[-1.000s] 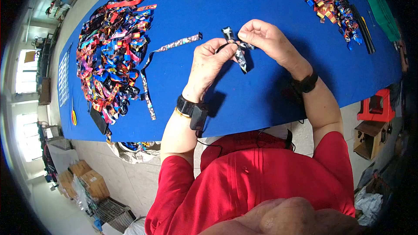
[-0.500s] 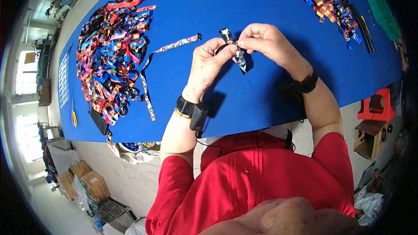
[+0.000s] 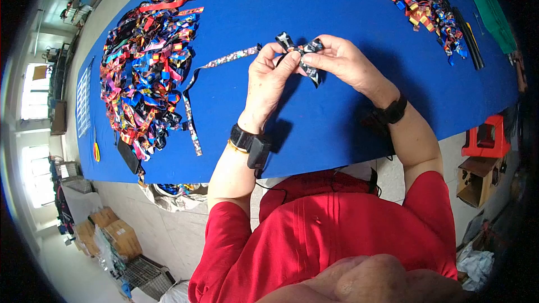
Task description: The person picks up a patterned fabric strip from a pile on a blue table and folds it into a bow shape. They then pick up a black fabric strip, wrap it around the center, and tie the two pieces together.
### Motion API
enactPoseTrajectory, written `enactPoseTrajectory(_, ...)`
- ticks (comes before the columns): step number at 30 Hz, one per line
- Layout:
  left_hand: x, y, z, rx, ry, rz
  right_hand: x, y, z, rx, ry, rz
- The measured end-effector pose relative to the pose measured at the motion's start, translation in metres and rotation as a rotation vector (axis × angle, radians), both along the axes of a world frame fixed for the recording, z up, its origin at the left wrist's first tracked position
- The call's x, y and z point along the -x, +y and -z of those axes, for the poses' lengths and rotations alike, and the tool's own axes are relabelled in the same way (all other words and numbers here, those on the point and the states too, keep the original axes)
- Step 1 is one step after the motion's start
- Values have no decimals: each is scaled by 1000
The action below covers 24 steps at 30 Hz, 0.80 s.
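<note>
Between my hands, above the blue table, is a dark patterned ribbon bow (image 3: 312, 73) with white marks and several loops and tails sticking out. My left hand (image 3: 268, 76) pinches its middle between thumb and fingers. On the other side, my right hand (image 3: 345, 63) grips a right-hand part of the bow, thumb in front and fingers behind. The back of the bow is hidden by my fingers. A floral printed ribbon strip (image 3: 224, 59) lies left of my left hand and bends down toward the table's front edge.
A large heap of colourful ribbons (image 3: 146, 78) lies on the blue table (image 3: 252, 0) at left, with yellow-handled scissors (image 3: 96, 151) nearby. Another pile of folded ribbon pieces (image 3: 418, 8) sits at upper right, beside dark strips (image 3: 469, 39) and green fabric (image 3: 488, 8). A red stool (image 3: 485, 137) stands at right.
The bow has turned and opened out, with another loop now showing on its right. My right hand has moved from the bow's centre onto that right side; my left hand keeps its pinch.
</note>
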State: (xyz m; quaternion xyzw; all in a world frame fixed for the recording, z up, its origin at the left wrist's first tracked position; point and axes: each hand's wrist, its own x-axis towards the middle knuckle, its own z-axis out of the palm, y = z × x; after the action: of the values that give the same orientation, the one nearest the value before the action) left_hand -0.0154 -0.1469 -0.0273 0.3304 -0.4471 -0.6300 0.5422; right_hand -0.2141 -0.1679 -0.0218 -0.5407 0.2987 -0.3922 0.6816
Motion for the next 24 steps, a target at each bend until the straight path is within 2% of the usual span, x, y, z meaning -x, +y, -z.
enactPoseTrajectory(3,1,0,1,-35,7,45,1,-1,-1,-19,21,-8)
enactPoseTrajectory(7,-2,1,2,-49,44,114,1,-1,0,5,62,101)
enactPoseTrajectory(15,-4,0,-5,-132,-42,155,14,-14,-8,33,139,325)
enactPoseTrajectory(16,-4,0,-6,-136,-41,164,17,-16,-8,25,157,268)
enactPoseTrajectory(24,-4,0,-8,-185,-84,179,19,-18,-6,1,74,343)
